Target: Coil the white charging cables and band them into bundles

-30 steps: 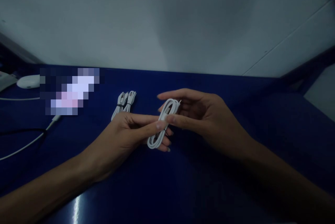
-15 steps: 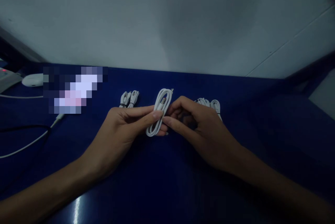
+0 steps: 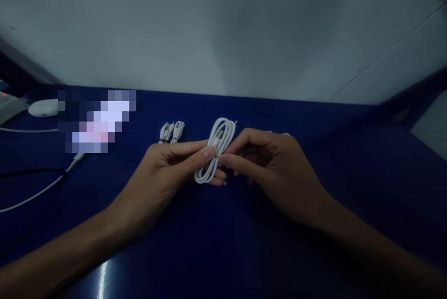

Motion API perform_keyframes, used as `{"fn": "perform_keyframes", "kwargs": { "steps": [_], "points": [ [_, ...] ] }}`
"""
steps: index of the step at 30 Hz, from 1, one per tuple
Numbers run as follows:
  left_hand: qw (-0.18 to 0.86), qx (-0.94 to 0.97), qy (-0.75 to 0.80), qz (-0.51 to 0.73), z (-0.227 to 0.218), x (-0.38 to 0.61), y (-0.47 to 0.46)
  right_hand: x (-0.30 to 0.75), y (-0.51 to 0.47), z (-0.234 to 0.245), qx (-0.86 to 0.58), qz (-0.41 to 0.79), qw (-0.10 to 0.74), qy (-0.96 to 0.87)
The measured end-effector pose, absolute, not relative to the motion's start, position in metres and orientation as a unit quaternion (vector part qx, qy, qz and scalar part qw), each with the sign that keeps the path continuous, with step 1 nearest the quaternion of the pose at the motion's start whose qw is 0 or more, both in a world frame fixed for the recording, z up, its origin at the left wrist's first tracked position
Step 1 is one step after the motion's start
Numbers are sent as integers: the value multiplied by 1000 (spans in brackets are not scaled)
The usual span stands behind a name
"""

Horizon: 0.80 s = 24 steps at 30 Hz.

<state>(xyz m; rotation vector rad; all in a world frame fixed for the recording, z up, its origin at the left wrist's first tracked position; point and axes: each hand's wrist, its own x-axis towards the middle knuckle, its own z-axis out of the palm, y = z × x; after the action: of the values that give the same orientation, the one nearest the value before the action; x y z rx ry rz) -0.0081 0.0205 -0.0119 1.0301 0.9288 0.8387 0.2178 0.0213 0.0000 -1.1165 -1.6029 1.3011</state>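
Two bare hands meet around one oval coil of white, round-sectioned cable (image 3: pixel 226 137), held near the middle of the view, above a glossy dark-blue table (image 3: pixel 209 243). The coil leans, its upper end toward one o'clock and its lower end toward seven; a thin dark tie (image 3: pixel 217 155) crosses its waist, and a white plug with a metal tip (image 3: pixel 218 139) lies inside the upper loop.

The left hand (image 3: pixel 159 178), reaching in from eight o'clock, grips the coil: its thumb presses the near face while the other fingers pass behind. The right hand (image 3: pixel 279 168), coming from four o'clock, has its curled thumb and forefinger close together at the coil's three o'clock edge, near the tie; I cannot tell whether they pinch anything.

At ten o'clock from the coil, just beyond the left hand, two folded white cable bundles (image 3: pixel 171 132) stand side by side, partly hidden by that hand. At two o'clock, small white curves (image 3: pixel 286 134) peep over the right hand, too covered to identify.

Farther off, toward ten o'clock, a bright pixelated patch (image 3: pixel 108 117) adjoins a smooth white rounded object (image 3: pixel 42 108). A white cord with a slim plug (image 3: pixel 45 196) runs from the patch's lower end toward eight o'clock, crossing a thin black cord (image 3: pixel 35 171). A pale grey wall panel (image 3: pixel 157 24) fills twelve o'clock.
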Motion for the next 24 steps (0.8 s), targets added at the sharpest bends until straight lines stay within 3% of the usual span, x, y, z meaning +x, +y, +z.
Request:
{"fn": "perform_keyframes", "kwargs": {
  "steps": [4, 9, 16, 24],
  "points": [
    [688, 458, 412, 384, -12, -9, 20, 217, 23, 2, -434, 546, 374, -611],
    [602, 546, 446, 375, -3, -6, 17, 217, 23, 2, -432, 571, 352, -603],
    [584, 555, 399, 437, -6, -5, 18, 217, 23, 0, -407, 599, 346, -597],
    [585, 572, 389, 424, -6, -11, 22, 227, 29, -4, -363, 667, 299, -578]
  ]
}}
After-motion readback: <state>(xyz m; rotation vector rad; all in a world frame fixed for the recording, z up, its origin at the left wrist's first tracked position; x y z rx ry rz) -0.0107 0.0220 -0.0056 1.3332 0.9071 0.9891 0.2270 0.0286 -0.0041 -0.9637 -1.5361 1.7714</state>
